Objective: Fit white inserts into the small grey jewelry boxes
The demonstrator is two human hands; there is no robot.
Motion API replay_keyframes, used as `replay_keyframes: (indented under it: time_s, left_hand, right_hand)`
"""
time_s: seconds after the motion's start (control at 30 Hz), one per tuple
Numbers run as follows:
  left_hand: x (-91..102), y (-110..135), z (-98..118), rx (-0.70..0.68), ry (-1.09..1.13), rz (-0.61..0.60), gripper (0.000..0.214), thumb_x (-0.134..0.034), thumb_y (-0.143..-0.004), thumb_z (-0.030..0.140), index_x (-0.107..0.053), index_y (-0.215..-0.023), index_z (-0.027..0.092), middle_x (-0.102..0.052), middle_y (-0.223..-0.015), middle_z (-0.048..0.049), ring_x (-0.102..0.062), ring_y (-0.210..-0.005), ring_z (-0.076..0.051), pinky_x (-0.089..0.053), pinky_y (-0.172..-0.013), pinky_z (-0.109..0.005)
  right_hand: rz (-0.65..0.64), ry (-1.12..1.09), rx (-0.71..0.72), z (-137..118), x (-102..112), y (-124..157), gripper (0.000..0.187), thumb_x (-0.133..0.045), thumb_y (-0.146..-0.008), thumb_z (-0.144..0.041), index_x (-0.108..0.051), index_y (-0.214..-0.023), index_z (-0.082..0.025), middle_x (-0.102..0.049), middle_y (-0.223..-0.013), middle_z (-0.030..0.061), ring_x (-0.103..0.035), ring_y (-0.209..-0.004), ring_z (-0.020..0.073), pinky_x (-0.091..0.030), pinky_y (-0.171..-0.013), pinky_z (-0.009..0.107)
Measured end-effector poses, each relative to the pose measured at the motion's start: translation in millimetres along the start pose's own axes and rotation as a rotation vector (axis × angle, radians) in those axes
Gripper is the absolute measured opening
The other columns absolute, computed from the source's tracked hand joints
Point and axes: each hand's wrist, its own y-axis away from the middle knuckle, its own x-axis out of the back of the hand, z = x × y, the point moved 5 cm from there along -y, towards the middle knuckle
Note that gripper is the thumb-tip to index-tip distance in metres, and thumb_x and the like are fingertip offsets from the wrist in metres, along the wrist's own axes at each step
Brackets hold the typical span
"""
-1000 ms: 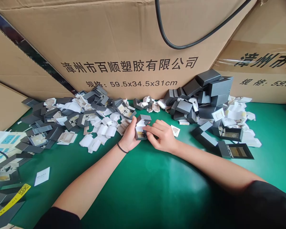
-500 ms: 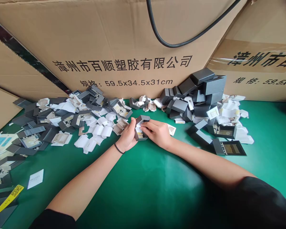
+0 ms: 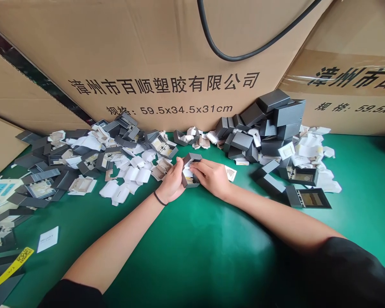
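Note:
My left hand (image 3: 171, 183) is wrapped round the left side of a small dark grey box (image 3: 191, 158), which stands open with its hinged lid up and pale lining showing inside. Reaching in from the right, my right hand (image 3: 215, 178) has its fingers bent together at the inside of that box. Whatever its fingertips pinch there is hidden. A white paperboard insert (image 3: 230, 173) lies just behind my right wrist. Left of my left hand is a crumpled paper insert (image 3: 162, 170).
Grey boxes (image 3: 64, 182) and white paper scraps (image 3: 120, 193) cover the left of the green table (image 3: 192, 256). More boxes (image 3: 272, 100) are stacked at the back right, near an opened one (image 3: 314, 199). Large cartons (image 3: 167, 47) stand behind, with a black cable (image 3: 234, 58) hanging in front.
The fingers of my right hand have shifted slightly inside the box, and a bit more of the pale lining shows. My left hand keeps its hold.

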Motion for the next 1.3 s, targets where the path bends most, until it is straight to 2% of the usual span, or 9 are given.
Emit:
replay_keyframes:
  time_s: [0.13, 0.3, 0.47, 0.7, 0.8, 0.97, 1.1, 1.2, 1.3]
  left_hand:
    - [-0.5, 1, 0, 0.004, 0.024, -0.016, 0.046, -0.039, -0.090, 0.048, -0.056, -0.121, 0.019, -0.069, -0.098, -0.0075, -0.061, -0.103, -0.019, -0.048, -0.090, -0.030]
    - [-3.3, 2, 4, -0.084, 0.060, 0.009, 0.050, -0.034, -0.091, 0.050, -0.057, -0.121, 0.018, -0.069, -0.102, -0.0090, -0.060, -0.106, -0.021, -0.048, -0.089, -0.030]
    - [-5.1, 3, 6, -0.098, 0.045, 0.018, 0.054, -0.033, -0.090, 0.053, -0.061, -0.116, 0.015, -0.069, -0.102, -0.0105, -0.061, -0.103, -0.022, -0.049, -0.084, -0.028]
    - [-0.8, 1, 7, -0.141, -0.012, -0.010, 0.051, -0.033, -0.089, 0.054, -0.060, -0.114, 0.019, -0.069, -0.101, -0.0084, -0.063, -0.099, -0.020, -0.050, -0.079, -0.026]
    - [2.6, 0, 5, -0.134, -0.027, -0.009, 0.055, -0.032, -0.088, 0.057, -0.062, -0.109, 0.017, -0.069, -0.097, -0.0101, -0.064, -0.096, -0.020, -0.050, -0.075, -0.025]
    - [11.1, -2, 2, -0.148, -0.006, 0.004, 0.059, -0.034, -0.085, 0.060, -0.064, -0.103, 0.013, -0.070, -0.093, -0.0123, -0.065, -0.090, -0.020, -0.051, -0.076, -0.026]
    - [11.8, -6, 1, -0.139, 0.048, -0.016, 0.056, -0.037, -0.086, 0.057, -0.065, -0.099, 0.011, -0.070, -0.091, -0.0122, -0.066, -0.085, -0.019, -0.051, -0.075, -0.025]
    - [9.2, -7, 2, -0.138, 0.102, -0.001, 0.054, -0.036, -0.089, 0.053, -0.065, -0.094, 0.008, -0.070, -0.085, -0.0119, -0.066, -0.079, -0.018, -0.051, -0.074, -0.026]
    - [4.2, -6, 1, -0.067, 0.149, 0.010, 0.054, -0.032, -0.091, 0.051, -0.065, -0.091, 0.008, -0.069, -0.079, -0.0119, -0.066, -0.077, -0.018, -0.050, -0.081, -0.031]
  right_hand:
    - [-0.004, 0.012, 0.009, 0, 0, 1, 0.027, -0.042, -0.093, -0.033, -0.066, -0.092, -0.020, -0.064, -0.072, 0.0034, -0.060, -0.068, 0.0132, -0.041, -0.061, 0.023]
    - [-0.006, -0.068, 0.082, -8, 5, 3, 0.030, -0.038, -0.094, -0.031, -0.066, -0.093, -0.020, -0.065, -0.078, 0.0047, -0.061, -0.075, 0.0137, -0.044, -0.068, 0.024]
    - [-0.085, -0.088, 0.142, -14, 1, 3, 0.034, -0.038, -0.094, -0.038, -0.067, -0.094, -0.020, -0.064, -0.081, 0.0053, -0.060, -0.085, 0.0157, -0.045, -0.072, 0.025]
    - [-0.258, -0.098, 0.166, -14, -8, 2, 0.030, -0.042, -0.092, -0.037, -0.065, -0.100, -0.019, -0.064, -0.089, 0.0060, -0.059, -0.084, 0.0157, -0.045, -0.071, 0.025]
    - [-0.285, -0.089, 0.174, -15, -7, 2, 0.032, -0.041, -0.092, -0.038, -0.064, -0.105, -0.018, -0.064, -0.092, 0.0070, -0.058, -0.087, 0.0161, -0.045, -0.071, 0.025]
    - [-0.323, -0.080, 0.223, -16, -8, 2, 0.044, -0.047, -0.087, -0.050, -0.063, -0.109, -0.015, -0.064, -0.087, 0.0079, -0.060, -0.081, 0.0168, -0.046, -0.066, 0.024]
    - [-0.330, -0.036, 0.225, -12, -12, 1, 0.039, -0.046, -0.089, -0.046, -0.063, -0.110, -0.017, -0.066, -0.090, 0.0080, -0.062, -0.081, 0.0162, -0.046, -0.068, 0.024]
    - [-0.277, 0.054, 0.267, -25, 2, 0, 0.034, -0.044, -0.091, -0.039, -0.064, -0.107, -0.017, -0.068, -0.085, 0.0068, -0.063, -0.078, 0.0162, -0.046, -0.065, 0.024]
    - [-0.108, 0.045, 0.458, -72, 42, 10, 0.028, -0.044, -0.091, -0.034, -0.065, -0.100, -0.018, -0.065, -0.072, 0.0040, -0.061, -0.068, 0.0144, -0.047, -0.063, 0.026]
